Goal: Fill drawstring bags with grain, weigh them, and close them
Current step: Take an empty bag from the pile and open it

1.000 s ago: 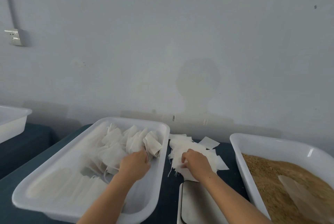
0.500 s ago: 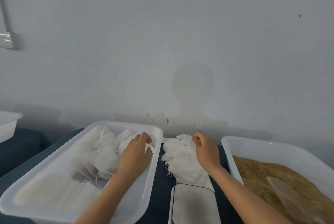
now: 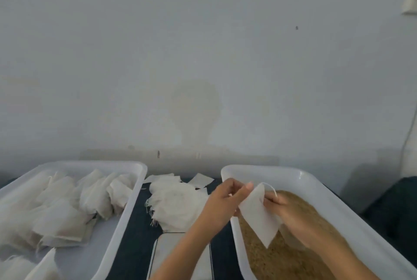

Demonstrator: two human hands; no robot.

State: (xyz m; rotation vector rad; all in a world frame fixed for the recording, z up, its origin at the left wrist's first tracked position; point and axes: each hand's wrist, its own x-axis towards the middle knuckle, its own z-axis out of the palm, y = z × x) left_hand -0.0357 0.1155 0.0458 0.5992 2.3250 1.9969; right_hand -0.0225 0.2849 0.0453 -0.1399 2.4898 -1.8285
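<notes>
An empty drawstring bag [image 3: 259, 214] is pinched at its mouth by the left hand [image 3: 222, 203] and right hand [image 3: 285, 211] above the grain tray [image 3: 300, 176]; grain may be spilled if the mouth is opened unevenly.

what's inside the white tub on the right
The tub holds brown grain. Both hands, left and right, hold an empty cloth bag over it, covering some grain. The tub's floor is hidden.

head-worn view, close, facing wall
</notes>
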